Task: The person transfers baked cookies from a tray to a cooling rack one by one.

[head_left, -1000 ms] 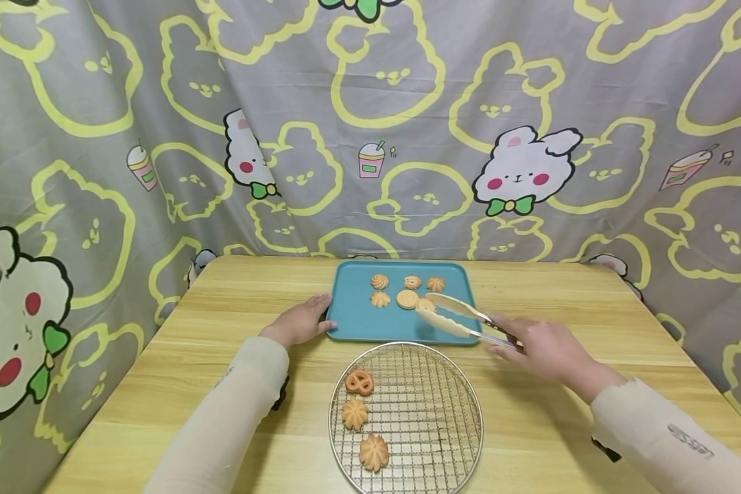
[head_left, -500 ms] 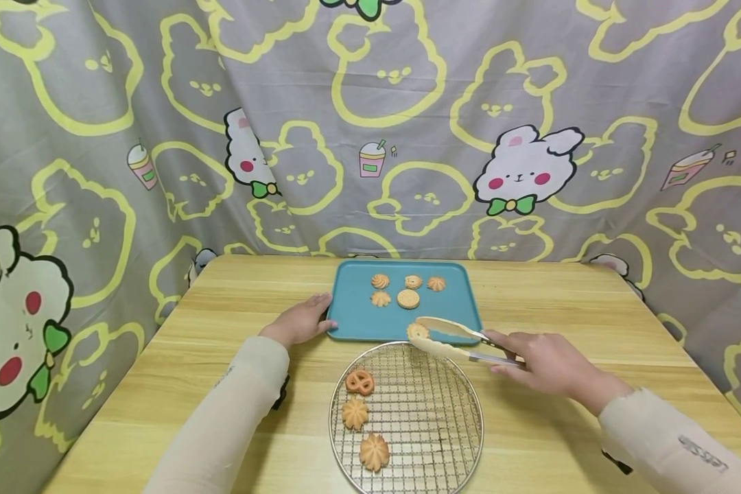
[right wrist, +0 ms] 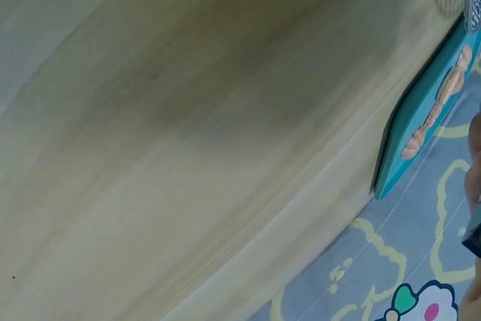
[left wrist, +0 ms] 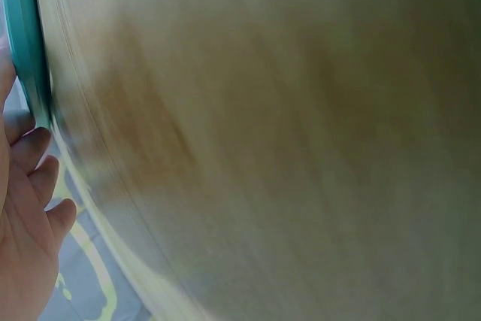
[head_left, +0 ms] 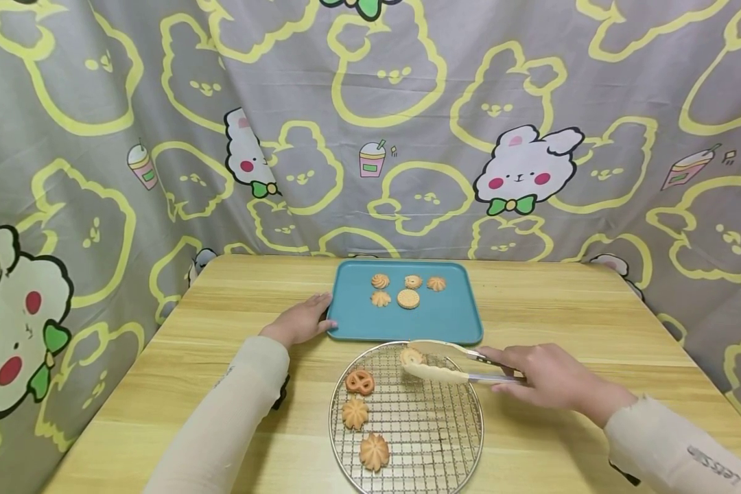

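Observation:
My right hand [head_left: 552,374] grips a pair of tongs [head_left: 447,374] with pale scalloped tips. Between those tips is a small round cookie [head_left: 412,357], over the back part of a round wire cooling rack [head_left: 435,449]. Along the rack's left side lie a pretzel-shaped cookie [head_left: 359,382] and two flower-shaped cookies [head_left: 355,414]. Behind the rack is a blue-green tray [head_left: 352,322] carrying several cookies, among them a round flat one [head_left: 408,299]. My left hand [head_left: 299,321] rests against the tray's left edge, its fingers loosely extended in the left wrist view.
Everything stands on a wood-grain table [head_left: 562,295]. A grey curtain [head_left: 407,103] with yellow outlines and rabbit faces hangs behind the table and along its sides. The tray's front edge sits close to the rack's back rim.
My right hand has drawn the tongs and the round cookie from the tray toward me, over the rack. The left hand and tray have stayed in place.

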Tool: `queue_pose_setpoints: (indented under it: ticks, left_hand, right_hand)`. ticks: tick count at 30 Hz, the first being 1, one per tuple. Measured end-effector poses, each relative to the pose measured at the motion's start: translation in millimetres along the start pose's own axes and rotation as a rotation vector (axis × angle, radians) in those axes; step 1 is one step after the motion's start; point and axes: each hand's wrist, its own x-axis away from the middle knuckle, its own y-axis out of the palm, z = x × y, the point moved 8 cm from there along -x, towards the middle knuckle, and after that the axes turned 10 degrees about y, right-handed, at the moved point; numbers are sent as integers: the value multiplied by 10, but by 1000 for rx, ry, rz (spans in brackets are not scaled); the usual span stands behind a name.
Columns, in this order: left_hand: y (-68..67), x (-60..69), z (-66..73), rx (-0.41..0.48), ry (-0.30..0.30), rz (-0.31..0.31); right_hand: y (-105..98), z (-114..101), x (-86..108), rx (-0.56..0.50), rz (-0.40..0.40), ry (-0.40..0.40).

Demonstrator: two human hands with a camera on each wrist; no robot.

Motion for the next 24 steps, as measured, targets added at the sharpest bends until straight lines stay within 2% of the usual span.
queue_pose_setpoints:
  ticks: [7, 11, 18, 24]
  left_hand:
    - [-36, 1, 32, -5, 25, 13]
    - [-25, 0, 27, -1, 17, 1]
    - [-47, 27, 63, 19, 39, 10]
    - [-47, 32, 63, 18, 24, -2]
  right_hand:
    - [44, -49, 40, -51, -62, -5]
    - [69, -71, 60, -80, -92, -14]
    - [122, -146, 110, -100, -140, -70]
    - [123, -213, 138, -104, -140, -122]
